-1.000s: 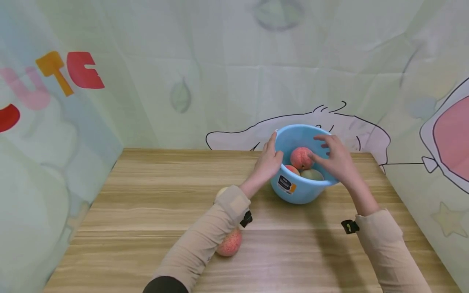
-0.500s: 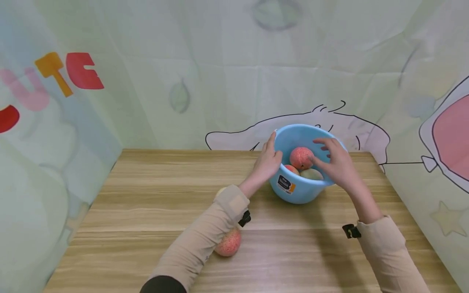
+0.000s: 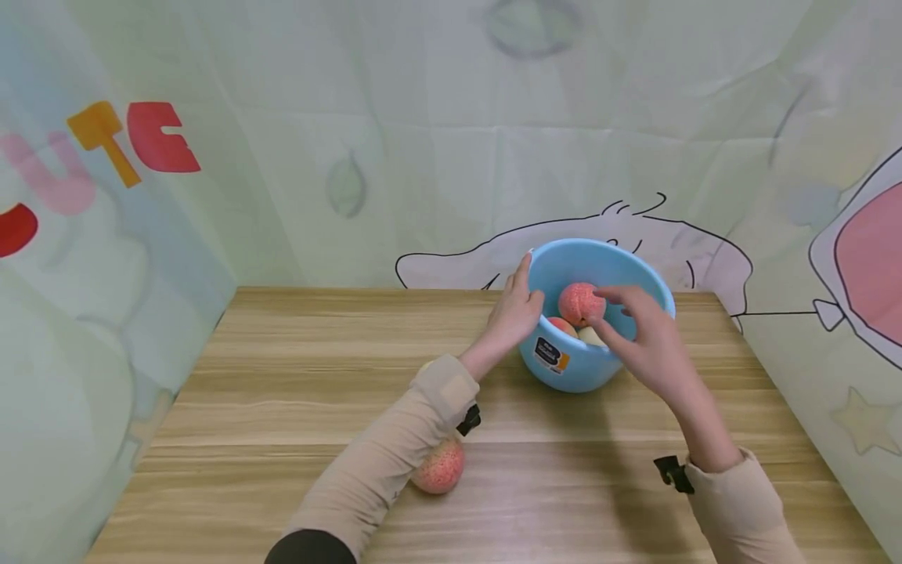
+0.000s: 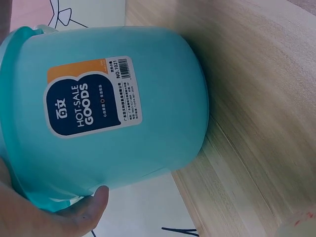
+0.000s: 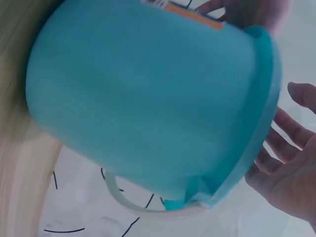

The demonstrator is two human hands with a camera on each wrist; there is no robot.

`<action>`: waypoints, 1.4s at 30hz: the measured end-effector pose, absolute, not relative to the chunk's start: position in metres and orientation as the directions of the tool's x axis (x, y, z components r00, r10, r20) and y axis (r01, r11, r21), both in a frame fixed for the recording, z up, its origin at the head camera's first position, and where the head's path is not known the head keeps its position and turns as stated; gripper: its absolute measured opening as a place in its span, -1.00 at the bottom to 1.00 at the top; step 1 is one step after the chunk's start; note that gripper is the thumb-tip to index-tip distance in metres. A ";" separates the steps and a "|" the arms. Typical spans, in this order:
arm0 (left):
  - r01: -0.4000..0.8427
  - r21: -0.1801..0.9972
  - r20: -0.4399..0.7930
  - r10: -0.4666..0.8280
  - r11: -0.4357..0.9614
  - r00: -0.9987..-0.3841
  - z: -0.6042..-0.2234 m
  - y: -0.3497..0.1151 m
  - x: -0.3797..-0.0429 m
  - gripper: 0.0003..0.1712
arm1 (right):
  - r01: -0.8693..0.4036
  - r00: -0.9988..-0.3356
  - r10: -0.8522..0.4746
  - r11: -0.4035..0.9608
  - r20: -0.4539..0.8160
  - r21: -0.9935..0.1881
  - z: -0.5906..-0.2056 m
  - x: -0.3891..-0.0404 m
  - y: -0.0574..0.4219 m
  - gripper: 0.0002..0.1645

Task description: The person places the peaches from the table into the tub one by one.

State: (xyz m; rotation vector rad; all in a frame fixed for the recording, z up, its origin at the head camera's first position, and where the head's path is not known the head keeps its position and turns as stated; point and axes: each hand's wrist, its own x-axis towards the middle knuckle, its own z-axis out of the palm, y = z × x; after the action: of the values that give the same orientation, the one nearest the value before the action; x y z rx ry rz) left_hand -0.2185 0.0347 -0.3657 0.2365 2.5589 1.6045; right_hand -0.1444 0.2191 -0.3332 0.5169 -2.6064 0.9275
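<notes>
“While the left hand [image 3: 513, 317] grips the rim of the blue bucket [image 3: 576, 371], thumb against the outside, where's the weak point?”

“Under the right hand [image 3: 650, 341], I'd say; its thumb and fingers stand apart just beside the upper peach [image 3: 579, 301], which lies inside the bucket; whether a fingertip touches it I can't tell; a poor pinch could let it slip onto the pale fruit [image 3: 588, 335] beside it.”

“And the bucket itself?”

“It stands near the far edge of the table [image 3: 282, 392], close to the backdrop [image 3: 437, 172]; a knuckle catching the rim, or a loose left grip, could shove or tip it.”

“Anything else?”

“The speckled peach [image 3: 441, 468] on the table, partly hidden by the left sleeve [image 3: 387, 446]; a dropped forearm could set it rolling.”

“Room to move, then?”

“Most lies upward, through the bucket's wide mouth, and leftward over the wood; inside, the walls crowd the right hand; behind, there's little to spare.”
</notes>
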 end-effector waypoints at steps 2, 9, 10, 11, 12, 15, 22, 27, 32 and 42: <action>0.074 0.900 -0.011 0.192 0.430 -0.981 -0.366 0.035 -0.218 -0.24 | -0.478 -0.853 -0.235 0.710 0.465 -0.517 -0.336 -0.138 0.215 -0.54; 0.074 0.899 -0.014 0.197 0.432 -0.980 -0.366 0.036 -0.218 -0.25 | -0.610 -0.741 -0.274 0.657 0.614 -0.443 -0.347 -0.118 0.199 -0.57; 0.074 0.897 -0.014 0.197 0.436 -0.980 -0.366 0.036 -0.218 -0.25 | -0.623 -0.730 -0.277 0.647 0.625 -0.440 -0.349 -0.116 0.197 -0.58; 0.077 0.894 -0.012 0.196 0.441 -0.980 -0.366 0.036 -0.219 -0.25 | -0.633 -0.720 -0.282 0.640 0.634 -0.435 -0.351 -0.114 0.195 -0.59; 0.078 0.893 -0.011 0.197 0.443 -0.980 -0.365 0.036 -0.218 -0.25 | -0.642 -0.712 -0.285 0.635 0.642 -0.429 -0.354 -0.112 0.192 -0.61; 0.083 0.889 -0.007 0.196 0.450 -0.981 -0.365 0.035 -0.219 -0.25 | -0.667 -0.678 -0.307 0.639 0.668 -0.383 -0.363 -0.106 0.185 -0.68; 0.095 0.888 0.001 0.204 0.450 -0.979 -0.364 0.034 -0.219 -0.25 | -0.727 -0.615 -0.392 0.619 0.684 -0.298 -0.386 -0.098 0.168 -0.74; 0.098 0.884 0.004 0.203 0.458 -0.979 -0.364 0.034 -0.220 -0.25 | -0.709 -0.670 -0.414 0.605 0.617 -0.364 -0.396 -0.098 0.159 -0.67; 0.094 0.886 -0.001 0.205 0.454 -0.979 -0.365 0.034 -0.221 -0.25 | -0.703 -0.691 -0.444 0.595 0.571 -0.389 -0.404 -0.102 0.152 -0.70; 0.081 0.888 -0.016 0.206 0.453 -0.978 -0.364 0.033 -0.220 -0.25 | -0.655 -0.753 -0.500 0.636 0.428 -0.408 -0.417 -0.110 0.136 -0.59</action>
State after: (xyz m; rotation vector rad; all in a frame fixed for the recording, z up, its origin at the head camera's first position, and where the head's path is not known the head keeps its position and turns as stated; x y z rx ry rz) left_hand -0.2198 0.0334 -0.3642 0.2559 2.5729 1.5611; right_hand -0.1103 0.1361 -0.4171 0.9342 -2.5837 0.8045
